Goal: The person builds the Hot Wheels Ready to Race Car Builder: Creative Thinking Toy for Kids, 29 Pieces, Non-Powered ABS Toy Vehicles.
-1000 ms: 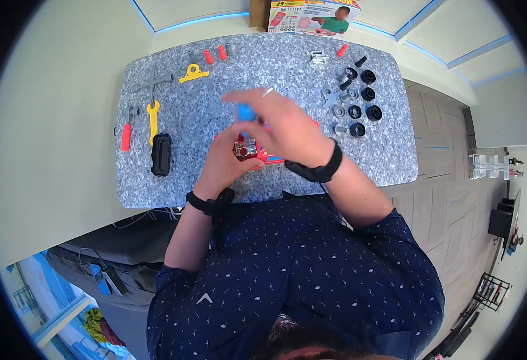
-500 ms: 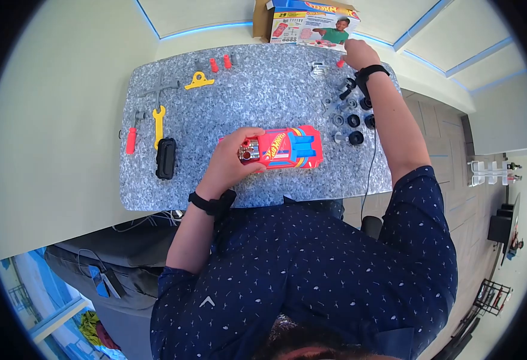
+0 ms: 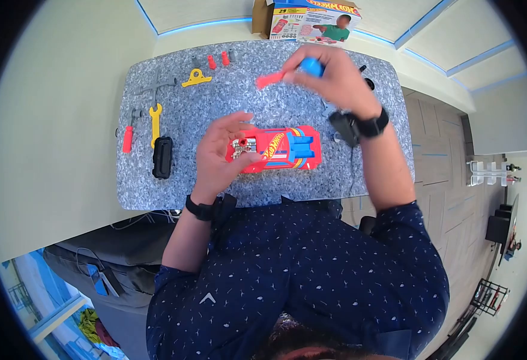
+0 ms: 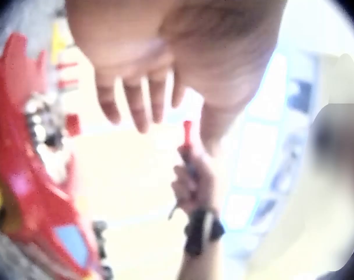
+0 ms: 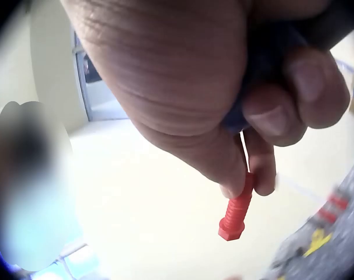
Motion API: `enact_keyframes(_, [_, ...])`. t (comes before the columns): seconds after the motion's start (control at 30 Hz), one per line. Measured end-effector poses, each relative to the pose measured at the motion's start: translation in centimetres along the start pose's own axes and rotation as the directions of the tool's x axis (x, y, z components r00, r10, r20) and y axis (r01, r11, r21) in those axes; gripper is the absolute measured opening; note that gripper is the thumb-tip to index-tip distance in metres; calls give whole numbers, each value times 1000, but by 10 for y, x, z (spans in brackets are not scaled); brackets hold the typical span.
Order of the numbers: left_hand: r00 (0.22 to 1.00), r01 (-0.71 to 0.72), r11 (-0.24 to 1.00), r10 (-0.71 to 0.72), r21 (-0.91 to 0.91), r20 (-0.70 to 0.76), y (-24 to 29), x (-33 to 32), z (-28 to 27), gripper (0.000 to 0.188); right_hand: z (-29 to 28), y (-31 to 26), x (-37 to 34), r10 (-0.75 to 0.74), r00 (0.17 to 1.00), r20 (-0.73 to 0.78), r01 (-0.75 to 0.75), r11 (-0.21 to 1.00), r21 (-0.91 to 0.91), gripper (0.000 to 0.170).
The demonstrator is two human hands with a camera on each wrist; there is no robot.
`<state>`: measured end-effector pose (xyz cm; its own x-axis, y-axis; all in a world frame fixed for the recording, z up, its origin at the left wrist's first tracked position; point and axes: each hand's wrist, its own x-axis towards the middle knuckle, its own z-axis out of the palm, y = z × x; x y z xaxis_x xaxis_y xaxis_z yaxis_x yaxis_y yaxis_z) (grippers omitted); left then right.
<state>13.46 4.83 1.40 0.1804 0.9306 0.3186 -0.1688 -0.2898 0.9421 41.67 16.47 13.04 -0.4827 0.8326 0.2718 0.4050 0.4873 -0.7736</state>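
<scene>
A red toy car (image 3: 281, 157) sits on the table, with a chrome engine piece (image 3: 250, 144) at its left end. My left hand (image 3: 212, 157) is beside that end, fingers spread and loosely bent, thumb overlapping the car's edge. In the left wrist view its fingers hang apart with nothing between them. Above the far side of the car, my right hand (image 3: 338, 84) pinches a red plastic bolt (image 5: 236, 217) between thumb and finger, hex head outward. The other fingers curl round a blue rounded object (image 3: 311, 67), mostly hidden in the palm.
On the left lie a black tray-like part (image 3: 162, 157), a yellow wrench (image 3: 155, 126), a grey cross-shaped tool (image 3: 155, 89) and a red-handled tool (image 3: 128, 139). Farther back are a yellow bracket (image 3: 197, 78) and red bolts (image 3: 225, 58). A box (image 3: 314, 21) stands behind; wheels (image 3: 368, 84) are partly hidden.
My right hand left the car, reached to the back right corner, and came back toward the middle with the red bolt. The left hand's fingers have loosened from the car.
</scene>
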Motion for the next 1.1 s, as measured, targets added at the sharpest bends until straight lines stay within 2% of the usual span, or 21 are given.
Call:
enact_keyframes(0.03, [998, 3, 979, -17, -202, -67, 2, -1, 2, 67, 18, -20, -12, -1, 1000, 32, -4, 985, 173, 13])
enact_keyframes(0.1, [992, -94, 952, 65, -291, -107, 5, -7, -1, 57, 50, -38, -30, -21, 997, 77, -7, 937, 350, 13])
enact_keyframes(0.2, [984, -169, 926, 137, -339, -115, 5, -15, -12, 47, 97, -37, -46, 16, 994, 110, -65, 889, 454, 22])
enact_keyframes(0.23, [982, -182, 921, 153, -344, -108, 6, -17, -15, 44, 108, -32, -49, 3, 998, 64, -32, 886, 462, 23])
enact_keyframes(0.3, [987, -156, 986, 153, -57, -48, 15, -14, -22, 41, 121, -25, -54, -22, 999, -30, 33, 882, 470, 24])
enact_keyframes(0.33, [989, -145, 985, 147, 89, -18, 20, -11, -25, 39, 118, -25, -54, 21, 998, -55, 15, 820, 573, 25])
enact_keyframes(0.4, [993, 110, 981, -115, 157, 20, 22, -9, -28, 36, 106, -25, -56, 120, 989, -91, -10, 659, 752, 27])
enact_keyframes(0.43, [969, 234, 953, -245, 191, 34, 21, -8, -30, 35, 104, -24, -55, 40, 987, -155, 84, 696, 714, 35])
enact_keyframes(0.53, [946, 213, 900, -287, 380, 149, 2, -7, -36, 33, 102, -27, -58, -63, 964, -258, 239, 627, 742, 39])
enact_keyframes(0.57, [938, 205, 896, -295, 395, 182, -5, -8, -39, 33, 101, -34, -60, -52, 963, -263, 234, 648, 725, 43])
enact_keyframes(0.63, [917, 188, 885, -313, 426, 246, -15, -9, -43, 32, 107, -36, -61, -79, 953, -291, 277, 608, 744, 44])
enact_keyframes(0.77, [922, 228, 902, -321, 366, 216, -13, -10, -42, 38, 117, -39, -58, -156, 938, -308, 342, 538, 770, 45])
enact_keyframes(0.87, [933, 231, 921, -301, 314, 197, -5, -8, -41, 41, 129, -41, -54, -169, 938, -304, 347, 499, 794, 41])
enact_keyframes(0.97, [955, 198, 930, -254, 309, 154, -6, -10, -41, 46, 144, -38, -52, -142, 963, -228, 267, 432, 861, 39])
enact_keyframes(1.07, [957, 202, 927, -255, 317, 137, -18, -14, -46, 42, 163, -21, -49, -186, 964, -189, 263, 569, 779, 43])
enact_keyframes(1.1, [957, 222, 927, -267, 303, 115, -22, -15, -46, 39, 169, -16, -50, -168, 970, -178, 243, 565, 788, 42])
